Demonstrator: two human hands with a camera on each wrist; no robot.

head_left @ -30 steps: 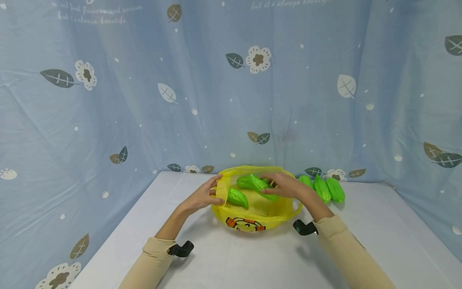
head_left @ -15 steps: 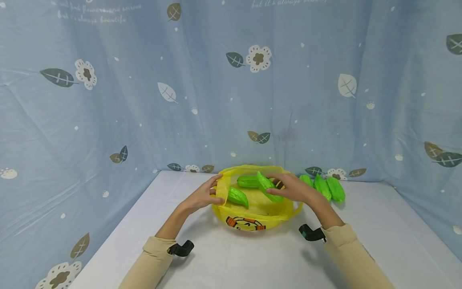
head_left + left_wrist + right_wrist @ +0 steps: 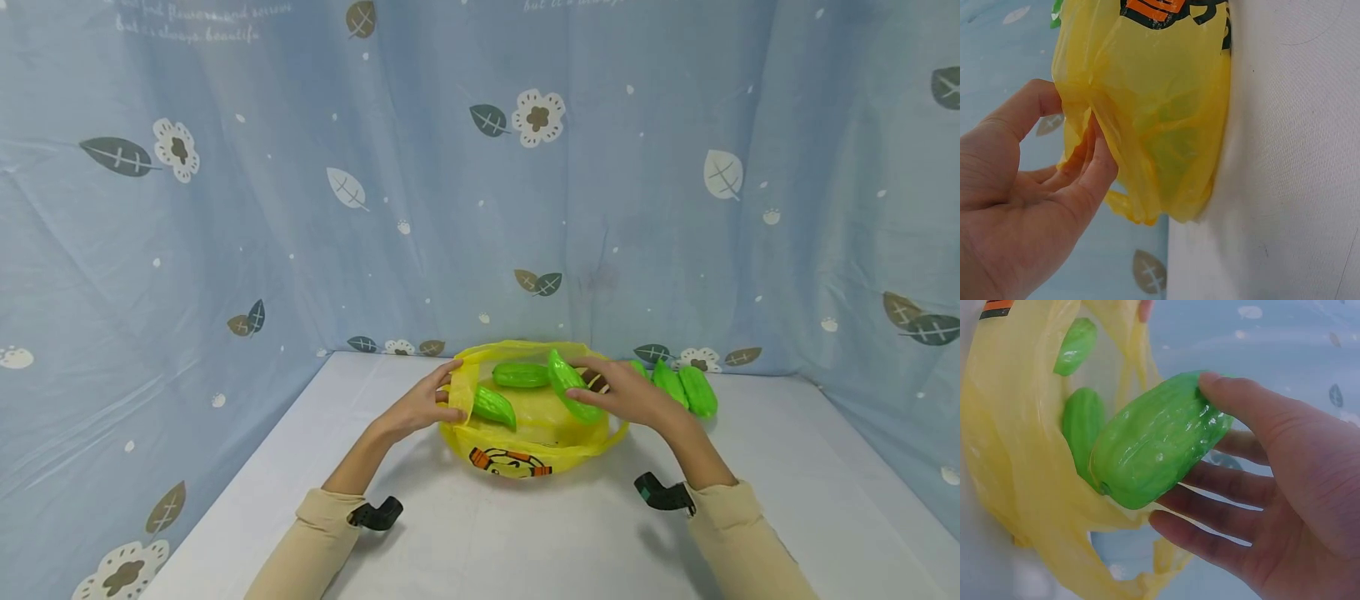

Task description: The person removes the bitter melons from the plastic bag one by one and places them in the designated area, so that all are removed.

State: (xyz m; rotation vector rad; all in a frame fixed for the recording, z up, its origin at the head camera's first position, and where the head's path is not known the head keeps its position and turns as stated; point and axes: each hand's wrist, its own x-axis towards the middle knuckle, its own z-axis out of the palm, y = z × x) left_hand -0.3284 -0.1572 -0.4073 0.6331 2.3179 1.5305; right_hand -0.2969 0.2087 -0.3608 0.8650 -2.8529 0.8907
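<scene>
A yellow plastic bag [image 3: 573, 460] stands with its mouth wide on the table. My left hand [image 3: 420, 405] holds the bag's left rim; in the left wrist view the thumb and fingers of that hand [image 3: 1019, 200] pinch the bag near its handle loop. Over the right side of the mouth, my right hand [image 3: 636, 393] grips a glossy green toy cucumber [image 3: 576, 390], tilted with its narrow end up. Inside the bag lie two more toy cucumbers, one toward the back [image 3: 520, 375] and one by my left hand [image 3: 493, 407]. The right wrist view shows the held cucumber [image 3: 1157, 440] between thumb and fingers.
Right of the bag, several green toy cucumbers [image 3: 698, 392] lie side by side, one partly hidden behind my right hand. The white table [image 3: 480, 542] ends at a blue printed curtain [image 3: 442, 217] at the back and sides.
My right hand has moved to the right with the cucumber, which now stands more upright. The cucumber at the back of the bag shows more fully. My left hand stays in place.
</scene>
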